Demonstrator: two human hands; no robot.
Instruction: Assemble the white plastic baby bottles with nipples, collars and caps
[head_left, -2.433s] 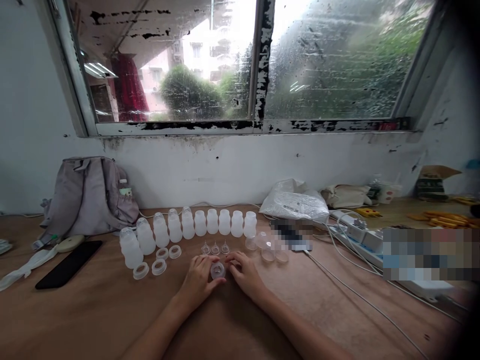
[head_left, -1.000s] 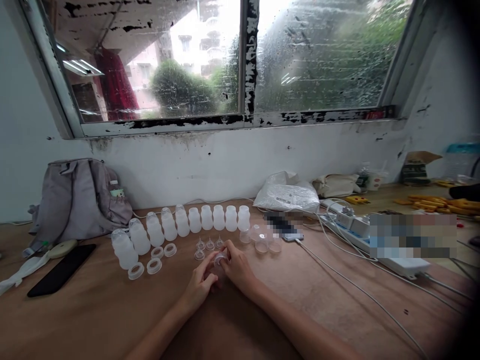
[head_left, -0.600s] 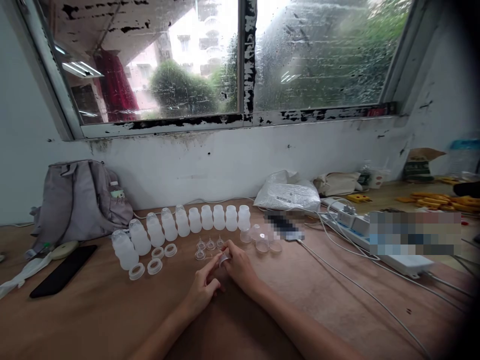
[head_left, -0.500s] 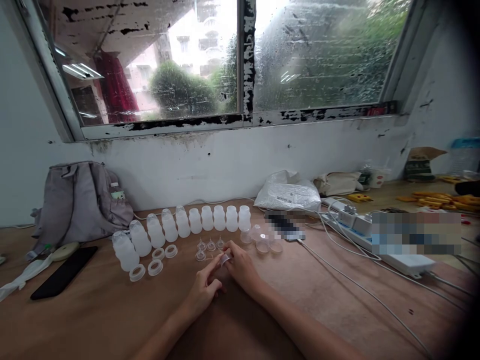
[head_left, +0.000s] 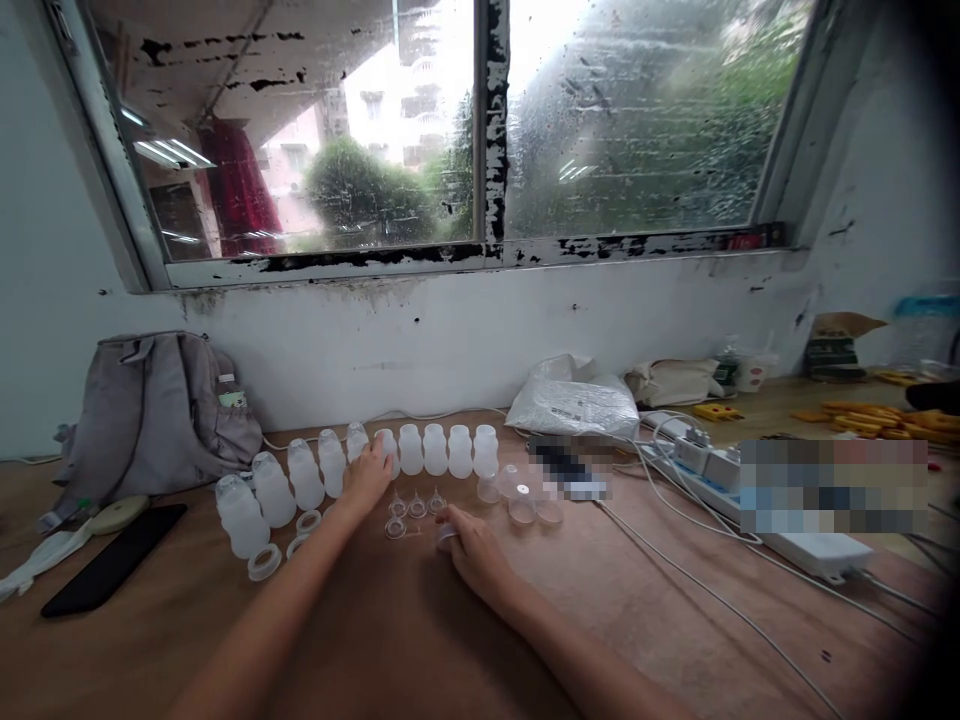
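My left hand (head_left: 366, 478) is at the row of frosted baby bottles, its fingers around the upper part of an uncapped bottle (head_left: 388, 440). Just right of centre, my right hand (head_left: 480, 560) pinches a translucent bottle collar (head_left: 447, 538) low over the table; its inside is hidden. Between the hands lie several clear silicone nipples (head_left: 417, 507). Collar rings, one of them a white ring (head_left: 264, 563), lie at the left, partly behind my left forearm. Clear domed caps (head_left: 522, 510) sit beyond my right hand. The leftmost bottles wear domed caps, while those on the right are uncapped.
A grey backpack (head_left: 165, 400) and a black phone-like slab (head_left: 112, 560) are at the left. A plastic bag (head_left: 574, 400) lies by the wall. Toward the right are a blurred-out phone (head_left: 562, 465), a power strip (head_left: 810, 535) and trailing white cables (head_left: 690, 595).
My left hand has left the collar and moved forward and left to a bottle in the row. My right hand keeps the collar, nearly in place. The view has shifted slightly.
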